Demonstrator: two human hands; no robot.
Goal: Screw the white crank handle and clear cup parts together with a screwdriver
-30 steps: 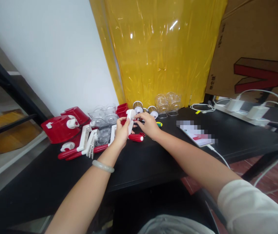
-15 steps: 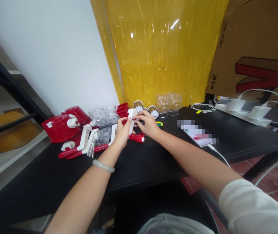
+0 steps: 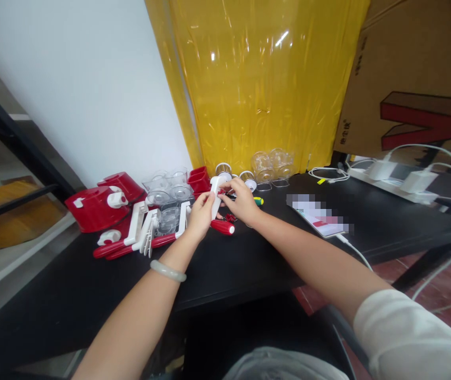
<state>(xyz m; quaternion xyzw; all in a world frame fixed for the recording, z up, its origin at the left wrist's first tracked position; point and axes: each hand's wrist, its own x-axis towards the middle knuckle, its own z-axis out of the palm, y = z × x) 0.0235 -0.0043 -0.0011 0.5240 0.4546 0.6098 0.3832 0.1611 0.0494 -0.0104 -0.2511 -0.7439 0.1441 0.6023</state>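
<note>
Near the middle of the table, my left hand (image 3: 201,215) is closed around a white crank arm (image 3: 216,200). A red ribbed grip (image 3: 223,227) sticks out to the right below the fingers; it looks joined to the crank handle. My right hand (image 3: 243,199) has its fingertips pinched against the crank arm's right side, by a small red part largely hidden behind them. Small red pieces (image 3: 231,217) lie just under this hand. The green and yellow end of a screwdriver-like handle (image 3: 259,201) shows behind the right hand.
Crank handles (image 3: 140,232) with red grips and red housings (image 3: 96,208) are at left. Behind stand clear plastic parts (image 3: 165,187), a red hopper (image 3: 199,179), metal drums (image 3: 223,170) and clear cups (image 3: 272,166). A phone (image 3: 320,216) and power strip (image 3: 391,184) lie right.
The white crank arm has turned slightly in my left hand, showing a narrower side. My right fingers stay against it. The view has shifted a little.
</note>
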